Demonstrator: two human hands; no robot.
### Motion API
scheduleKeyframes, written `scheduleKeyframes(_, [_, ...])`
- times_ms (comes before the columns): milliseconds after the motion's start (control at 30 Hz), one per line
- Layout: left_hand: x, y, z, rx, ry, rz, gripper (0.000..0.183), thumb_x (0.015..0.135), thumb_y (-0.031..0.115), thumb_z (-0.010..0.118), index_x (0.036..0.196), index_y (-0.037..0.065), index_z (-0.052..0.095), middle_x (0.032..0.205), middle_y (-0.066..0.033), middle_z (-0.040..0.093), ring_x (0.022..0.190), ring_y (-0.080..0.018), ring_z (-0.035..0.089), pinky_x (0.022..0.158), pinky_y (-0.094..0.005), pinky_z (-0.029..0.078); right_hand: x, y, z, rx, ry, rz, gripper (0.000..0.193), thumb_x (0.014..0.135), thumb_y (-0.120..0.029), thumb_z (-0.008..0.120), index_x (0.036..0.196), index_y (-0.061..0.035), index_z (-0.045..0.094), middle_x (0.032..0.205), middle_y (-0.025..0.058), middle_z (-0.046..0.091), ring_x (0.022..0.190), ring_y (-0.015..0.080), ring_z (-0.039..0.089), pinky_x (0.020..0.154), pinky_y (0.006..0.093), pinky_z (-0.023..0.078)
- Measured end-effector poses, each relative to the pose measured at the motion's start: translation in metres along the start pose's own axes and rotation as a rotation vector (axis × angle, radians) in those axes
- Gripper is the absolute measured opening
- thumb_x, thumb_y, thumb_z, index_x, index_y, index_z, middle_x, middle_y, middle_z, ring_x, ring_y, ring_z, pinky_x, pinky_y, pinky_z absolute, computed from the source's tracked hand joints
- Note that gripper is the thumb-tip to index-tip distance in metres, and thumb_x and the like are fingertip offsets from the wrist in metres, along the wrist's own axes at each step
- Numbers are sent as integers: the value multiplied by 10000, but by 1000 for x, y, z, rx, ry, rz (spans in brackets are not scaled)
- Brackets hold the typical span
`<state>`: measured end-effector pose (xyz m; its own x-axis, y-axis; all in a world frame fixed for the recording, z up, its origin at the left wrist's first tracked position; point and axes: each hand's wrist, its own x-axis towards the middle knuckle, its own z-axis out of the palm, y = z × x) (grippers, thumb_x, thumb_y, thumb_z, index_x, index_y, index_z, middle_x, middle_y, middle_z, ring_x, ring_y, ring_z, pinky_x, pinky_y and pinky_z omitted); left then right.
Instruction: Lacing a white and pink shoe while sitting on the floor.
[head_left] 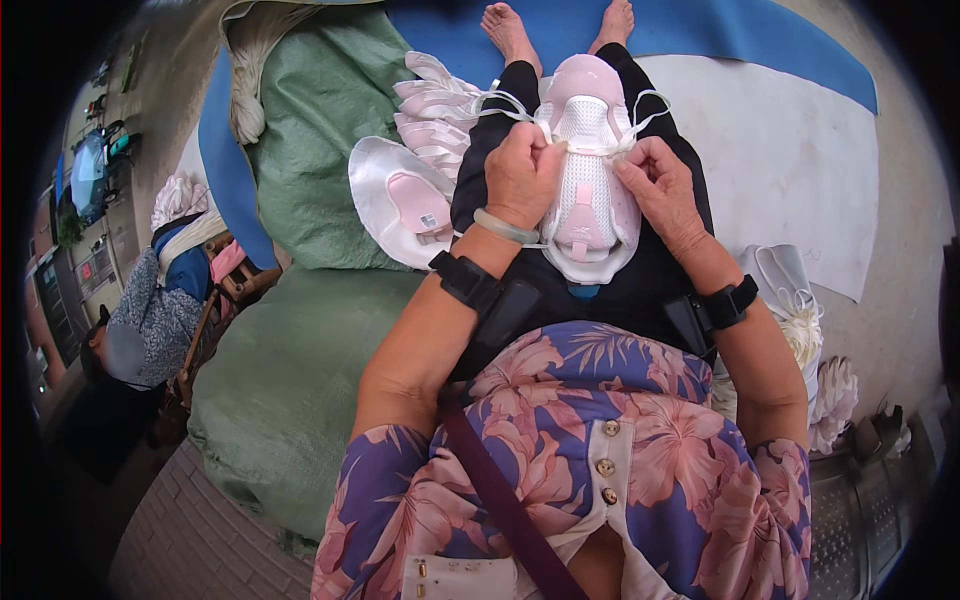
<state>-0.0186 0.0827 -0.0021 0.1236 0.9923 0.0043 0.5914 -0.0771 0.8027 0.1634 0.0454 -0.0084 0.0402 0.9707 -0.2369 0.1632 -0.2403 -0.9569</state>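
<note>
A pink and white sneaker upper lies along my lap, its toe pointing away from me and its tongue uppermost. White shoelace runs across it, and loose ends loop out on both sides near the toe. My left hand is closed at the upper's left edge, pinching the lace between thumb and fingers. On the opposite edge, my right hand pinches the lace with thumb and forefinger. Left of my lap sits a stack of similar pink and white uppers, with one white upper lying in front of it.
Green sacks bulge on my left, with a bundle of cream laces by the far one. White sheeting covers a blue mat ahead. More uppers and laces lie to my right. Another person sits at far left.
</note>
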Motion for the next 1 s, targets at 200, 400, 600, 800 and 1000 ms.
scheduleKeyframes(200, [-10, 12, -20, 186, -21, 477, 476, 657, 184, 732, 1038, -3, 519, 936, -161, 562, 819, -288, 569, 695, -335, 471, -3, -24, 10, -173, 97, -386, 80, 737, -67, 620, 798, -48, 572, 685, 47, 523, 603, 161, 518, 544, 249, 411])
scheduleKeyframes(400, [-11, 24, -26, 269, -152, 333, 376, 694, 163, 657, 997, -16, 525, 887, -185, 582, 795, -339, 585, 694, -388, 481, 3, -29, 33, -539, 49, -515, 98, 710, -132, 625, 796, -87, 609, 729, 66, 548, 668, 255, 563, 588, 349, 418])
scheduleKeyframes(600, [-6, 27, -21, 498, -286, 205, 219, 702, 106, 585, 867, -14, 506, 774, -175, 588, 741, -331, 595, 654, -401, 479, 1, -31, 41, -800, 67, -526, 136, 702, -202, 654, 748, -100, 576, 694, 59, 526, 642, 240, 554, 569, 349, 415])
scheduleKeyframes(800, [3, 18, -27, 393, -362, 267, 160, 692, 90, 530, 823, -2, 518, 747, -193, 581, 715, -376, 573, 639, -457, 460, 3, -25, 43, -853, 63, -542, 141, 712, -212, 654, 751, -108, 568, 681, 58, 521, 596, 252, 537, 523, 346, 415])
scheduleKeyframes(1000, [5, 11, -27, 248, -309, 330, 99, 679, 69, 513, 754, 11, 541, 684, -196, 569, 684, -382, 567, 628, -456, 453, 4, -21, 44, -1012, 52, -618, 196, 734, -282, 638, 734, -102, 560, 682, 58, 521, 578, 213, 560, 507, 328, 423])
